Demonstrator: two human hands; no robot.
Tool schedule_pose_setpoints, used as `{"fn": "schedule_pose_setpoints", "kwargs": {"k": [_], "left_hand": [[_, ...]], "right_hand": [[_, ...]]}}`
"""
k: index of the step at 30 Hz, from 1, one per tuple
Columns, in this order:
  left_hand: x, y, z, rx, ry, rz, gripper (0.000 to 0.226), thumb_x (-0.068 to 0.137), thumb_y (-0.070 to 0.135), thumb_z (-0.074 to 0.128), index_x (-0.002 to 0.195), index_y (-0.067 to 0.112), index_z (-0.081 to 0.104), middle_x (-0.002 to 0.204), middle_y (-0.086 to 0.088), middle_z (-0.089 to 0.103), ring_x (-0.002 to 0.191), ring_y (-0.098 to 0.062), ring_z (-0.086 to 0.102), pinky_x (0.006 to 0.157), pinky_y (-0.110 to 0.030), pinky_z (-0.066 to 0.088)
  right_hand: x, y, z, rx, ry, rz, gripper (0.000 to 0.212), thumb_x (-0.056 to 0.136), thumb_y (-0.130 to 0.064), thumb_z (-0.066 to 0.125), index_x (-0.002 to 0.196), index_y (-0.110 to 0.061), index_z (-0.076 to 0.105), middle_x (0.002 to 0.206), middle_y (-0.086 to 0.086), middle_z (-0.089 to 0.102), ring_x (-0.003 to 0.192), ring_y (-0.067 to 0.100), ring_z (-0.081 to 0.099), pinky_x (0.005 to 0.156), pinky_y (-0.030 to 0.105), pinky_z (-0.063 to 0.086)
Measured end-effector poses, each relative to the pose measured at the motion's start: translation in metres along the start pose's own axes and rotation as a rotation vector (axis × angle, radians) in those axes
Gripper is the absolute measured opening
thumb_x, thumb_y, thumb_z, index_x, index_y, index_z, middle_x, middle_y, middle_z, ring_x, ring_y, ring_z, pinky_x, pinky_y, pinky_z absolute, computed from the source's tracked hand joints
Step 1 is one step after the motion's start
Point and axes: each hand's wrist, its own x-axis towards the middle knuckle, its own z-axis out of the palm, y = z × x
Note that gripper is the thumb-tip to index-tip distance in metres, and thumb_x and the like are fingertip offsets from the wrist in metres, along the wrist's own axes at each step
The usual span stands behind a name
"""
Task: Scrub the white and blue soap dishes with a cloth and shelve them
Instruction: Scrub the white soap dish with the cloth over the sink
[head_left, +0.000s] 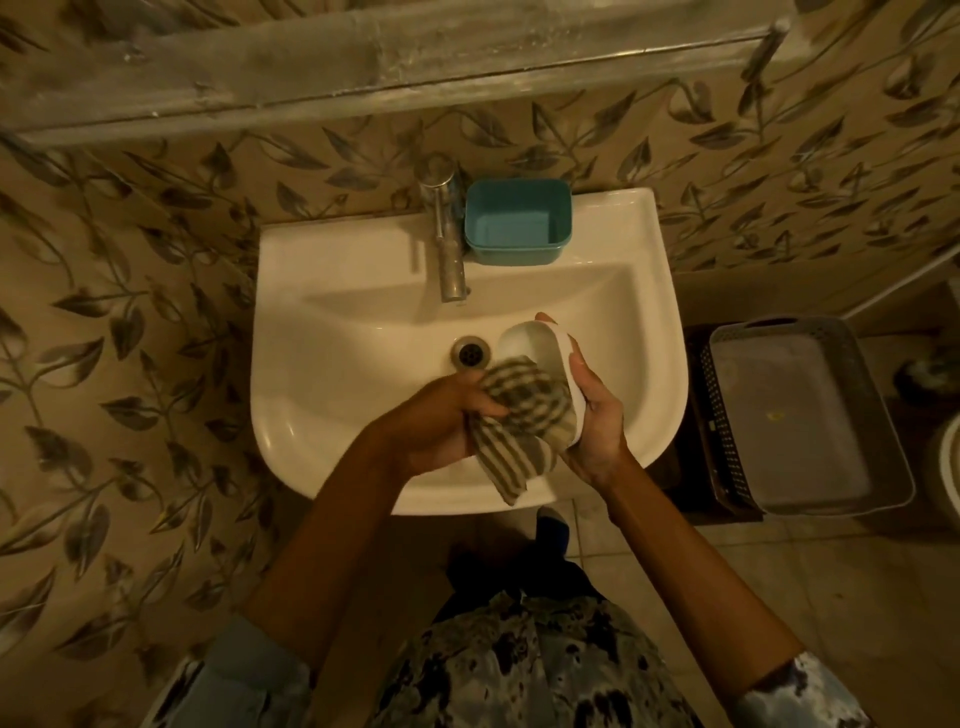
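tap and blue soap dish share the sink ledge. over the basin your right hand grips the tilted white soap dish; your left hand clutches the striped cloth against it.

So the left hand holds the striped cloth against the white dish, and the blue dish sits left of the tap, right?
No: the head view shows the blue dish right of the tap, not left. The left hand does hold the striped cloth against the white dish.
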Motion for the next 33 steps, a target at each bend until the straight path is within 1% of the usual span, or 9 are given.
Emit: {"fn": "schedule_pose_setpoints", "kwargs": {"k": [4, 7, 11, 15, 19, 21, 24, 27, 33], "left_hand": [[-0.013, 0.013, -0.020, -0.272, 0.073, 0.217, 0.033, 0.069, 0.000, 0.047, 0.088, 0.005, 0.074, 0.084, -0.016, 0.072, 0.078, -0.028, 0.071, 0.069, -0.037, 0.060], [-0.021, 0.014, -0.030, -0.340, 0.145, 0.347, 0.035, 0.073, 0.006, 0.048, 0.105, 0.003, 0.063, 0.096, -0.015, 0.071, 0.088, -0.029, 0.069, 0.079, -0.042, 0.056], [-0.022, -0.002, -0.022, -0.202, 0.227, 0.508, 0.035, 0.075, 0.010, 0.053, 0.109, 0.010, 0.061, 0.101, -0.006, 0.073, 0.095, -0.023, 0.069, 0.079, -0.043, 0.058], [-0.021, -0.038, 0.010, -0.008, 0.289, 0.606, 0.032, 0.073, 0.015, 0.067, 0.104, 0.024, 0.067, 0.100, 0.003, 0.072, 0.096, -0.013, 0.067, 0.072, -0.027, 0.057], [-0.021, -0.072, 0.043, 0.377, 0.376, 0.751, 0.049, 0.078, 0.037, 0.057, 0.123, 0.054, 0.051, 0.147, -0.001, 0.038, 0.126, -0.011, 0.048, 0.088, -0.022, 0.052], [-0.016, -0.081, 0.051, 0.527, 0.375, 0.817, 0.058, 0.085, 0.035, 0.053, 0.139, 0.047, 0.036, 0.158, 0.004, 0.013, 0.140, -0.007, 0.028, 0.103, -0.020, 0.041], [-0.008, -0.085, 0.060, 0.693, 0.463, 0.851, 0.064, 0.091, 0.038, 0.046, 0.148, 0.035, 0.018, 0.159, 0.006, -0.004, 0.144, -0.001, 0.012, 0.107, -0.007, 0.026], [0.003, -0.074, 0.063, 0.715, 0.584, 0.799, 0.054, 0.096, 0.040, 0.035, 0.145, 0.044, 0.014, 0.156, 0.012, 0.003, 0.141, 0.000, 0.018, 0.108, -0.015, 0.026], [0.034, -0.037, 0.040, 0.726, 0.565, 0.678, 0.047, 0.100, 0.028, 0.036, 0.144, 0.036, 0.024, 0.146, -0.006, 0.033, 0.122, -0.006, 0.042, 0.083, 0.001, 0.029]], "right_hand": [[0.002, -0.008, -0.001, 0.078, 0.080, 0.031, 0.063, 0.085, -0.031, 0.055, 0.139, -0.002, 0.042, 0.108, 0.011, 0.068, 0.100, 0.027, 0.063, 0.093, 0.042, 0.050], [0.001, -0.009, -0.007, 0.072, 0.056, 0.063, 0.061, 0.082, -0.028, 0.057, 0.135, -0.001, 0.045, 0.107, 0.014, 0.062, 0.099, 0.028, 0.062, 0.092, 0.045, 0.048], [0.003, -0.009, -0.008, -0.006, 0.157, 0.066, 0.034, 0.080, -0.038, 0.062, 0.104, -0.014, 0.067, 0.091, 0.009, 0.062, 0.077, 0.019, 0.063, 0.071, 0.036, 0.054], [0.006, -0.006, 0.002, -0.109, 0.280, 0.067, 0.068, 0.073, -0.051, 0.073, 0.126, -0.013, 0.051, 0.100, 0.007, 0.065, 0.081, 0.017, 0.066, 0.062, 0.032, 0.055], [0.007, -0.002, 0.011, -0.123, 0.390, 0.006, 0.074, 0.061, -0.046, 0.080, 0.122, -0.011, 0.057, 0.093, 0.006, 0.075, 0.084, 0.022, 0.071, 0.070, 0.036, 0.058], [0.004, 0.002, 0.011, -0.144, 0.392, -0.022, 0.059, 0.067, -0.044, 0.080, 0.112, -0.008, 0.066, 0.100, 0.015, 0.073, 0.094, 0.031, 0.069, 0.084, 0.043, 0.056], [-0.002, 0.008, 0.015, -0.167, 0.364, -0.034, 0.043, 0.080, -0.038, 0.073, 0.109, -0.007, 0.069, 0.107, 0.018, 0.071, 0.102, 0.033, 0.067, 0.089, 0.043, 0.055], [-0.006, 0.008, 0.017, -0.196, 0.346, -0.049, 0.037, 0.087, -0.032, 0.066, 0.113, -0.007, 0.068, 0.108, 0.017, 0.071, 0.100, 0.031, 0.069, 0.087, 0.041, 0.056], [-0.011, 0.013, 0.007, -0.237, 0.346, -0.074, 0.037, 0.084, -0.028, 0.068, 0.116, -0.010, 0.068, 0.109, 0.019, 0.071, 0.096, 0.032, 0.068, 0.088, 0.044, 0.055]]}}
